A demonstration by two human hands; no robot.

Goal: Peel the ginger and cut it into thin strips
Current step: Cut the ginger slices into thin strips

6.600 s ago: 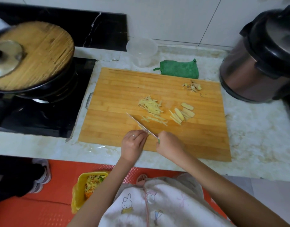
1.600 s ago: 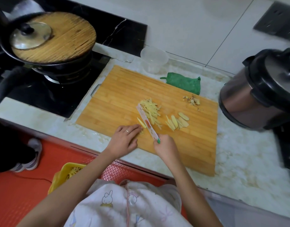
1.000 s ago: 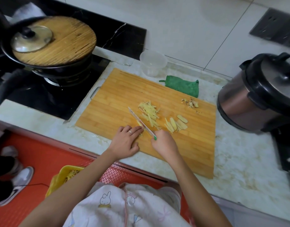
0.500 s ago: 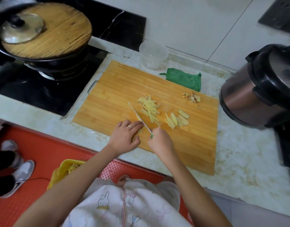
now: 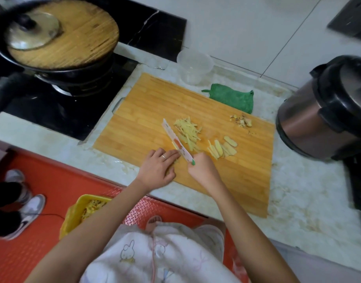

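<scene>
Strip-cutting step: right hand (image 5: 204, 170) grips knife (image 5: 176, 142); left hand (image 5: 157, 168) fingers straight beside blade. Next, cut slices (image 5: 222, 148) right of fingers.

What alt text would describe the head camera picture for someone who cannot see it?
A person's right hand holds a knife over a wooden cutting board, left hand flat beside the blade. Ginger strips and slices lie beyond.
</scene>
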